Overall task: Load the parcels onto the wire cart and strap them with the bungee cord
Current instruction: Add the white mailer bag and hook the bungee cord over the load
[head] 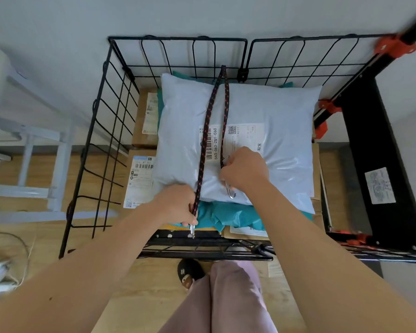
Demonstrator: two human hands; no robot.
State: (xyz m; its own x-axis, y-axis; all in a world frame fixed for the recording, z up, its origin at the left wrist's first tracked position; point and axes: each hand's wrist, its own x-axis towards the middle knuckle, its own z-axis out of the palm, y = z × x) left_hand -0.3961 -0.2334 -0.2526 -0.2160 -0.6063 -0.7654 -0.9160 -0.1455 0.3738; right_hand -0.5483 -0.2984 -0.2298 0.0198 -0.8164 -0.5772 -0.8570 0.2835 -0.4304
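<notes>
The bungee cord [207, 131] was looped over the far rail of the wire cart [101, 131], and both strands ran back across the white parcel [274, 131], which lay on top of a teal parcel [231, 216] and cardboard boxes [141, 181] in the cart. The left hand [178, 207] gripped one strand just above its hook [192, 230], close to the near rail [202, 247]. The right hand [245, 168] was closed round the other strand, with its hook [230, 191] hanging over the white bag.

The main risk was probably a slip: a stretched strand let go would likely whip back at the hands. The right hook's point sat close to the thin bag and could tear it. Both strands crossed left of the bag's middle, so its right half might lift or slide.

The near rail sat low, below the stack, giving free reach. A gap lay between the boxes and the cart's left wall. The bag's right edge came close to a black frame [360, 140].
</notes>
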